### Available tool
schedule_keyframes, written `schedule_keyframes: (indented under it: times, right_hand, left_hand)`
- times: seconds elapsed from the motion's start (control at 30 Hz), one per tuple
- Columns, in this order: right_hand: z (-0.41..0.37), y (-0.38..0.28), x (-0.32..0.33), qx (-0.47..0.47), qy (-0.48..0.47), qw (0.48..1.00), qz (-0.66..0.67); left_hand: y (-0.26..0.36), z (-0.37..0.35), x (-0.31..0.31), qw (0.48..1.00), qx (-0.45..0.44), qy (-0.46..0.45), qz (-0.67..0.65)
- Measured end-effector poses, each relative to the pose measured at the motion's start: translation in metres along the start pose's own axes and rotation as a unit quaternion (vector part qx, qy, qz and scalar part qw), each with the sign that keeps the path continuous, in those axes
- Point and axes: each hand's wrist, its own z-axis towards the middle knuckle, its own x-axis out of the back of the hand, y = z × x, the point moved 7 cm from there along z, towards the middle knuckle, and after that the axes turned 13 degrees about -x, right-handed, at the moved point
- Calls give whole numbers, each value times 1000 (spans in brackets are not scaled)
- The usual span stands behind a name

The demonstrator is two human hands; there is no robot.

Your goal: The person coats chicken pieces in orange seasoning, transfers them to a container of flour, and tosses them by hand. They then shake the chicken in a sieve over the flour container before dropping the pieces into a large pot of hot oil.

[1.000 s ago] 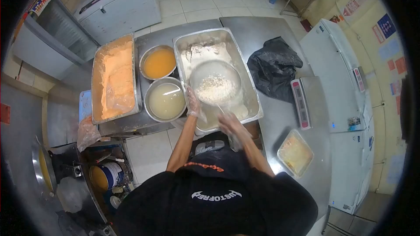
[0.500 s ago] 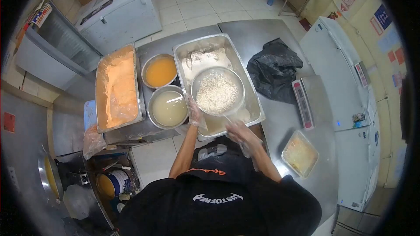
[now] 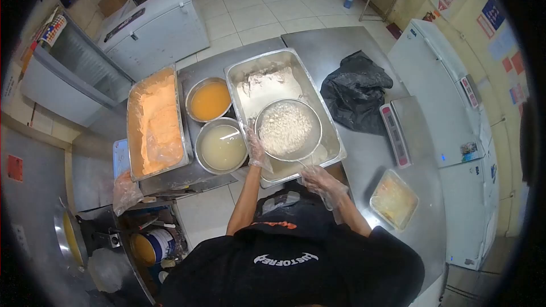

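Nearest, the right hand [image 3: 321, 183], in a clear glove, has its fingers curled closed around the handle of the sieve [image 3: 288, 128]. The left hand [image 3: 259, 150], gloved also, stands with its fingers fairly straight at the left rim of the sieve; whether they grip it I cannot tell. The sieve is above the near half of the metal tray [image 3: 335, 125]. Its bowl is round, full of pale floury bits, and opens upward; its long axis goes through the handle, which points toward the person and slightly to the right. At the left of the tray stand the bowl of cloudy liquid [image 3: 222, 148] and, farther, the bowl of orange liquid [image 3: 210, 101]. At the far end of the tray lies a heap of floury pieces [image 3: 272, 84].

Compared with half a second ago, the sieve is a little nearer to the near end of the tray, the bits spread wider in it, and the right hand, blurred then, is now sharper.
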Motion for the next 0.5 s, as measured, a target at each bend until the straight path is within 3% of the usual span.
schedule_keyframes:
  times: [0.03, 0.1, 0.13, 0.17, 0.2, 0.27, 0.3, 0.33, 0.37, 0.4, 0.43, 0.47, 0.5]
  right_hand:
    - [24, 5, 2, -10, 3, 1000, 0]
    - [55, 11, 10, -12, 130, 971, 202]
    - [53, 15, 18, -9, 174, 949, 263]
    - [37, 13, 20, -36, 154, 980, 119]
    - [23, 5, 20, -57, 128, 990, -33]
    - [-1, 2, -8, -52, 7, 999, 9]
    - [15, -7, -22, -59, 8, 998, 6]
    - [40, -19, -29, -8, 133, 985, 111]
    - [38, -15, -20, 13, 195, 967, 161]
    - [34, -10, -11, 39, 255, 944, 205]
    - [29, 4, -5, 7, 175, 970, 166]
    - [25, 9, 3, -17, 93, 988, 119]
    - [21, 6, 1, -47, 14, 997, 65]
  left_hand:
    - [-16, -3, -10, 989, 117, -34, -81]
    - [-4, -30, -8, 981, -28, 161, 103]
    - [-2, -30, -8, 976, -28, 157, 146]
    - [1, -29, 7, 976, -24, 159, 150]
    - [-8, -17, 10, 996, 27, 40, 79]
    - [-33, -14, -2, 994, 81, -71, 7]
    - [-60, -24, -13, 997, 60, 4, 39]
    - [-81, -48, -29, 994, 46, 74, 69]
    - [-85, -66, -38, 984, 30, 146, 102]
    - [-10, -36, -8, 963, -29, 119, 238]
    - [22, -19, 12, 962, -28, 118, 243]
    - [24, 1, 23, 987, 51, 154, -12]
    - [15, 9, 14, 938, 124, 181, -269]
